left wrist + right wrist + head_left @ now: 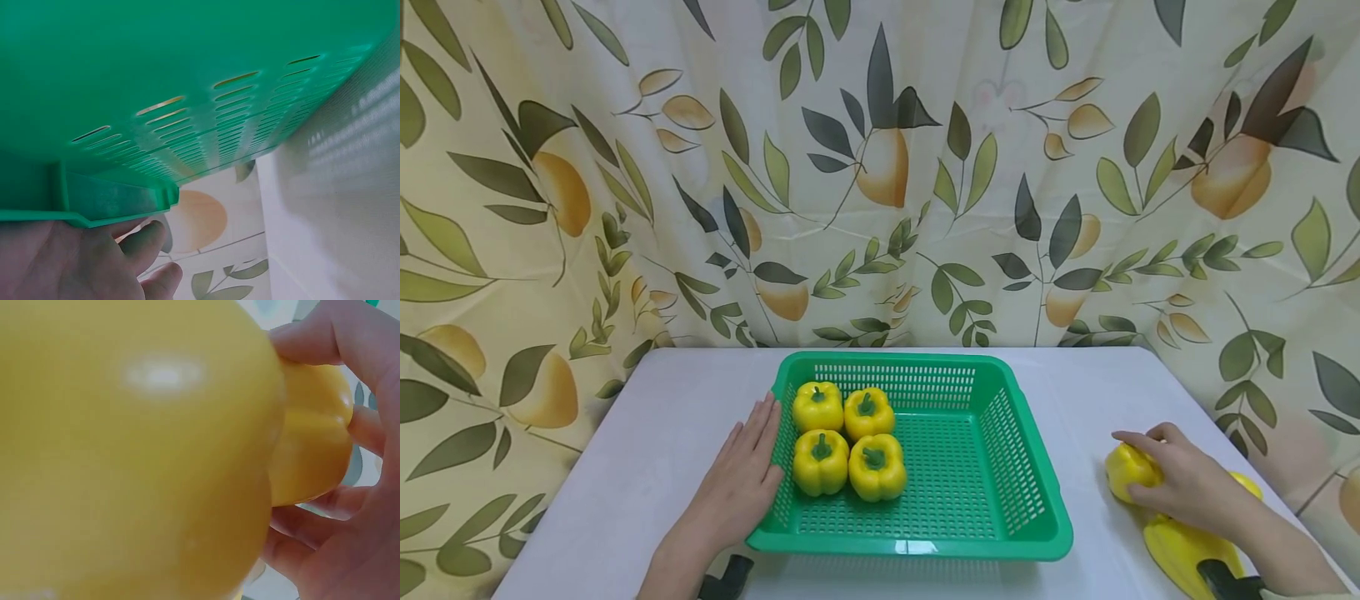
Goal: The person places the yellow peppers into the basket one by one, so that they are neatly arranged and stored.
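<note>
Four-lobed yellow bell peppers [821, 462] with green stems, several of them, stand grouped in the left half of a green plastic basket [917, 548]. My left hand [741, 475] lies along the basket's left rim with its fingers straight; the left wrist view shows that hand [94, 259] under the rim's edge. Right of the basket, my right hand [1183, 475] grips another yellow bell pepper [1129, 472], thumb and fingers around its sides. In the right wrist view the gripped pepper [315, 431] is partly hidden behind a larger-looking smooth yellow object [137, 462] close to the camera.
More smooth yellow objects [1191, 554] lie at the table's right side, partly covered by my right forearm. The basket stands on a white-covered table [625, 450]. A curtain [880, 275] printed with leaves and fruit hangs behind the table and along its sides.
</note>
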`<state>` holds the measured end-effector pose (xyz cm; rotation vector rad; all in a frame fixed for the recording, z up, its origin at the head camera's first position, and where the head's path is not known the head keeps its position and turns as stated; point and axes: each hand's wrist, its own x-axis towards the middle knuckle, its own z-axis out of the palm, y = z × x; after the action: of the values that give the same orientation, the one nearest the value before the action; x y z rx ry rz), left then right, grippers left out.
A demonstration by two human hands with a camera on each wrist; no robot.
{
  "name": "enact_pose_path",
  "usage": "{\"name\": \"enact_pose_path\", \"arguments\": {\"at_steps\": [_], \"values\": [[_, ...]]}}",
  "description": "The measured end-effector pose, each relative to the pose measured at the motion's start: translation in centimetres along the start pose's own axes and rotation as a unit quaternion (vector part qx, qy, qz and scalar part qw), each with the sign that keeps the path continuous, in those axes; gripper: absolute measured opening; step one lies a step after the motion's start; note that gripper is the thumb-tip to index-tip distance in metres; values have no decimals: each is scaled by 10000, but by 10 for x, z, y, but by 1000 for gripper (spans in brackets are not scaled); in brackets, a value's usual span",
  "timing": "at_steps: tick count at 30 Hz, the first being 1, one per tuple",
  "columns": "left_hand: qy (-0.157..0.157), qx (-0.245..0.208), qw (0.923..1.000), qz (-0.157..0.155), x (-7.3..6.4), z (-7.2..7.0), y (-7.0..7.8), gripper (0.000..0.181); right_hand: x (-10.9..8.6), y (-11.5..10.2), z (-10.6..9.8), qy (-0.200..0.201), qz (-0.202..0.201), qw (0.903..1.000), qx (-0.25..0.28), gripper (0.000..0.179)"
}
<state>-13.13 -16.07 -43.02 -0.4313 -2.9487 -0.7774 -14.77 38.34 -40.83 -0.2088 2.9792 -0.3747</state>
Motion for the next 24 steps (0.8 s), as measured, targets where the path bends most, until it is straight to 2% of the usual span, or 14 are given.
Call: {"name": "enact_pose_path", "arguments": {"at_steps": [5, 14, 24], "values": [[3, 0, 10000, -10, 1, 0, 1, 67, 2, -2, 1, 86, -23, 9999, -67, 84], [6, 1, 10000, -13, 1, 0, 1, 68, 6, -6, 3, 120, -172, 9981, -581, 61], [36, 41, 10000, 1, 1, 0, 0, 68, 11, -16, 10, 326, -464, 9957, -736, 64]]}}
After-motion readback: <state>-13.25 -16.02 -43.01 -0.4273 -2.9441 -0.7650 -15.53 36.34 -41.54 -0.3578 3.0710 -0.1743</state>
